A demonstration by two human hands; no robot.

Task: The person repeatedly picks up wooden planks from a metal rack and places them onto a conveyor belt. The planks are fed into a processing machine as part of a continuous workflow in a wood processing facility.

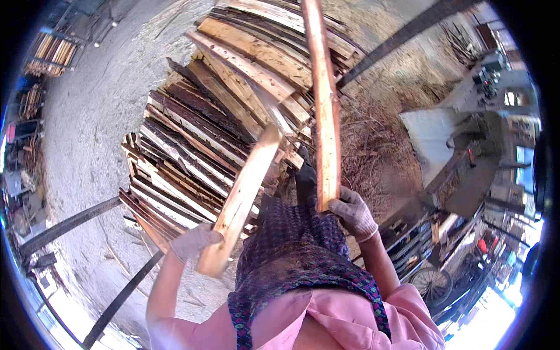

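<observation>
In a pale knitted glove, my left hand (197, 242) is closed around the near part of a short wooden slab (245, 186), which tilts up and away to the right. My right hand (353, 213), gloved the same way, grips the near end of a long wooden plank (325, 111) that runs away past the far edge of the picture. The thumb lies on the plank's face. Beyond both hands lies a broad stack of rough boards (192, 143), some with dark bark along their edges. The slab's far end overlaps the stack in view; contact cannot be made out.
Dark metal bars (402, 41) stick out around the stack, with others (70, 224) at the left. Bark scraps and twigs (373, 137) litter the ground to the right. A spoked wheel (431, 284) and a machine (466, 157) stand further right. More wood piles (51, 53) line the far left.
</observation>
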